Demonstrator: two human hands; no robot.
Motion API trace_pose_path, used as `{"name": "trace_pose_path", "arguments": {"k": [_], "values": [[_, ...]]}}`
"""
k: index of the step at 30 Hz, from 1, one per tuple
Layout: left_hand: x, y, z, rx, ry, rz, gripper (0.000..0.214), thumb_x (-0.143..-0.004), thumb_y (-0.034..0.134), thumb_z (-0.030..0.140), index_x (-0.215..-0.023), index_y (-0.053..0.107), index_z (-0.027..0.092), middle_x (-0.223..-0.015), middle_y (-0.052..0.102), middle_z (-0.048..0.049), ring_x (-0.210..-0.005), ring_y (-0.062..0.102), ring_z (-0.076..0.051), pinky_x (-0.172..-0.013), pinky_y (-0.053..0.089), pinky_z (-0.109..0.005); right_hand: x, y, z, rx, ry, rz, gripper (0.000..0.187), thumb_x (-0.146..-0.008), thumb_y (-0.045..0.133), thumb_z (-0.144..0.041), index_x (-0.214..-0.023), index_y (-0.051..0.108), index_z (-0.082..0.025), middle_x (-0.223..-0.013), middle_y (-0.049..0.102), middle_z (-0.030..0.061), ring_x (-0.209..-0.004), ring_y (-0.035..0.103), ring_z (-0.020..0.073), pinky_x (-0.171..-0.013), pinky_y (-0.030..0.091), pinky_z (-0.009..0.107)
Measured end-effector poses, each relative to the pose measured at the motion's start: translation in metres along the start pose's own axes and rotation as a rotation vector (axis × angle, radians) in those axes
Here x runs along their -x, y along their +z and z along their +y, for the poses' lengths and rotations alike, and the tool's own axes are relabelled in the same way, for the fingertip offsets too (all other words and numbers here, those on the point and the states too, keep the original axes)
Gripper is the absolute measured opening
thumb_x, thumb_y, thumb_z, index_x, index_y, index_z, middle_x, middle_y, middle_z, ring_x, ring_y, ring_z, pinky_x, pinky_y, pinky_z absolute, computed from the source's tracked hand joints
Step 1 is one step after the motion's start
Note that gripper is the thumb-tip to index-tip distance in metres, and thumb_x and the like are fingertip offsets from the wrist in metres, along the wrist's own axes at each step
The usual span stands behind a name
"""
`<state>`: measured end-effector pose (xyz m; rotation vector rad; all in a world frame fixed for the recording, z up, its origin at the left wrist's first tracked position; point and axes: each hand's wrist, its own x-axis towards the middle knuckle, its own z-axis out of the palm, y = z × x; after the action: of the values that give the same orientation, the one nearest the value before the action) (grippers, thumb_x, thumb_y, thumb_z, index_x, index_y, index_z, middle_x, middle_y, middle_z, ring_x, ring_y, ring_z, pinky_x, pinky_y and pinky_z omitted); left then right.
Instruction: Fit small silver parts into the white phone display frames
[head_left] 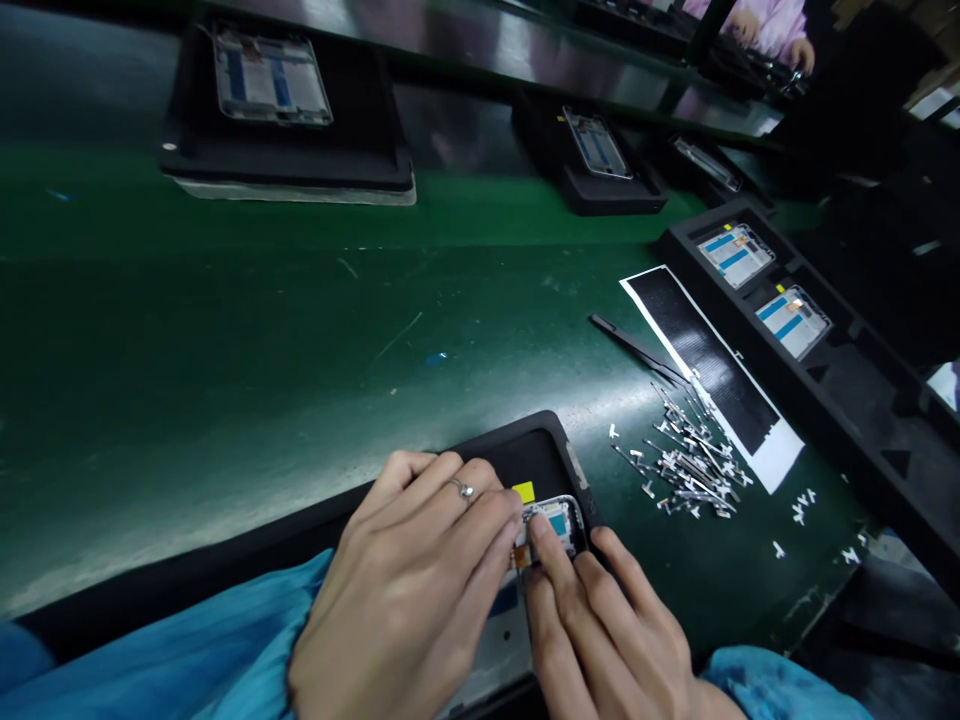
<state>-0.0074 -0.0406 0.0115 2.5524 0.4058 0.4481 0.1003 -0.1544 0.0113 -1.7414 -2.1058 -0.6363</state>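
In blk tray (556, 440), hands (409, 570) touch phone frame (559, 524) w/ yellow label (523, 492).

The bare, silver-ringed left hand (412, 570) is curled — just beside its fingertips, the bare right hand (611, 630) has bent fingers.

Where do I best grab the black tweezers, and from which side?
Probably pinch the tweezers across the broader shank near their upper-left end, coming from the left: the thin tips point toward the pile of metal parts, and the white-bordered black sheet lies close on their right.
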Motion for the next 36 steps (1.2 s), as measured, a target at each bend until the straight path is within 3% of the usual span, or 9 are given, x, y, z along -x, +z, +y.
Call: {"name": "trace_pose_path", "arguments": {"k": [7, 15, 20, 36], "values": [[0.000, 0.003, 0.000, -0.002, -0.019, -0.018, 0.024, -0.084, 0.036, 0.023, -0.067, 0.053, 0.018, -0.068, 0.054, 0.0003, -0.063, 0.045, -0.015, -0.058, 0.030, -0.031, 0.004, 0.003, 0.001, 0.025, -0.018, -0.001, 0.033, -0.081, 0.028, 0.001, -0.070, 0.056, -0.009, -0.077, 0.067, 0.0105, -0.059, 0.062, 0.0159, -0.064, 0.049, 0.031], [-0.002, 0.005, 0.000, 0.043, -0.029, 0.022, 0.019, -0.084, 0.035, 0.011, -0.072, 0.049, 0.017, -0.070, 0.052, 0.0008, -0.063, 0.043, -0.012, -0.059, 0.028, -0.030, 0.009, 0.002, 0.001, 0.026, -0.070, -0.013, 0.032, -0.084, 0.027, 0.001, -0.071, 0.055, -0.009, -0.076, 0.067, 0.0101, -0.061, 0.062, 0.0147, -0.066, 0.048, 0.032], [0.000, 0.007, 0.004, 0.052, -0.105, 0.115, 0.028, -0.085, 0.032, 0.015, -0.066, 0.052, 0.017, -0.065, 0.054, 0.0013, -0.063, 0.045, -0.013, -0.062, 0.028, -0.031, 0.010, 0.002, 0.002, 0.013, -0.085, -0.033, 0.032, -0.083, 0.027, 0.002, -0.071, 0.054, -0.010, -0.078, 0.067, 0.0100, -0.062, 0.062, 0.0147, -0.067, 0.048, 0.033], [-0.004, 0.008, 0.004, -0.009, -0.073, 0.132, 0.030, -0.083, 0.032, 0.016, -0.066, 0.057, 0.017, -0.066, 0.056, -0.0002, -0.063, 0.048, -0.014, -0.060, 0.033, -0.031, 0.009, 0.003, 0.001, 0.034, -0.051, -0.051, 0.034, -0.082, 0.027, 0.002, -0.075, 0.059, -0.008, -0.081, 0.067, 0.0098, -0.062, 0.060, 0.0142, -0.069, 0.046, 0.033]]}}
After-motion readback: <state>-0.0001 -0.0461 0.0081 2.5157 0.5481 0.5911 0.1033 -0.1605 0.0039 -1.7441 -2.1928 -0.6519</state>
